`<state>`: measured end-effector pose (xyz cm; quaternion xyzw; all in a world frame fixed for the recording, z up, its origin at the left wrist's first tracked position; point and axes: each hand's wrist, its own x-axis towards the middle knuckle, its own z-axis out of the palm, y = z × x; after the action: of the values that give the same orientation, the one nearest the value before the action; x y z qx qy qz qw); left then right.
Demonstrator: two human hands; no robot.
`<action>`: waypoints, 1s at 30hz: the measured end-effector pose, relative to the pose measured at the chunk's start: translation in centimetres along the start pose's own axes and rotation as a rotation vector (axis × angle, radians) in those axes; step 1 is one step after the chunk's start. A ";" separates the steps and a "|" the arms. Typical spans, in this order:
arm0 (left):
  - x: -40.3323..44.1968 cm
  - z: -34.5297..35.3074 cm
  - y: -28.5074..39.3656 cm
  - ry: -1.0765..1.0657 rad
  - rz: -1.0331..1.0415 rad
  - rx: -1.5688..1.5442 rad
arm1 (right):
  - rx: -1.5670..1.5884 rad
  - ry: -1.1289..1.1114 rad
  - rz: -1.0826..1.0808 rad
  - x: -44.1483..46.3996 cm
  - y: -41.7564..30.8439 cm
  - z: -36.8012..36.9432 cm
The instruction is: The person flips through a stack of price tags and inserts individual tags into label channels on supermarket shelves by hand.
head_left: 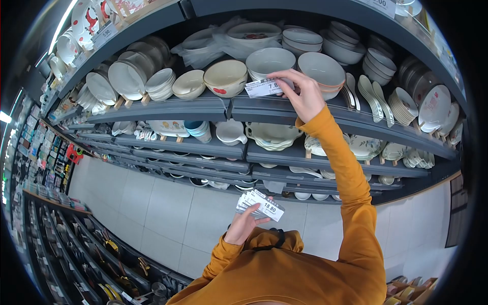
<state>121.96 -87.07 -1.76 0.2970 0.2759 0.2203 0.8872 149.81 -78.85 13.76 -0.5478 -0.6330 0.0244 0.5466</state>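
Note:
My right hand [304, 95] reaches up to the shelf and pinches a white price tag [263, 88] printed with 7.8 and more that my fingers cover. The tag is in front of a white bowl [270, 63], near the shelf's front edge [254, 108]; whether it touches the edge I cannot tell. Lower down, close to my body, my left hand [243, 226] grips a fanned stack of price tags [259, 204], the top one reading 18.80. Beside the right hand stand a cream bowl with a red pattern [225, 78] and an orange-rimmed bowl [320, 71].
Ceramic spoons [370, 96] and upright plates [434, 107] line the right of the shelf. Stacked plates [133, 76] stand at left. A lower shelf holds a scalloped dish [273, 134] and a handled bowl [231, 132]. Behind is a rack of utensils [109, 254] on the tiled floor [162, 213].

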 end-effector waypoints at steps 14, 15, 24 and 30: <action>-0.2 1.6 0.0 0.012 0.019 0.011 | -0.374 -0.175 0.015 -2.8 -1.0 -1.9; -0.2 1.9 0.1 0.014 0.044 0.044 | -0.376 -0.103 -0.038 -3.1 -1.3 -1.9; 0.7 5.1 1.8 0.072 0.360 0.115 | 0.327 0.059 0.426 -15.5 -4.4 -0.2; 1.0 6.6 1.0 0.057 0.419 0.109 | 0.481 0.152 0.569 -22.2 -5.8 1.5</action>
<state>126.55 -88.49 2.98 0.3892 0.2445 0.3928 0.7965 140.51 -96.33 2.06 -0.5579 -0.3893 0.2826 0.6762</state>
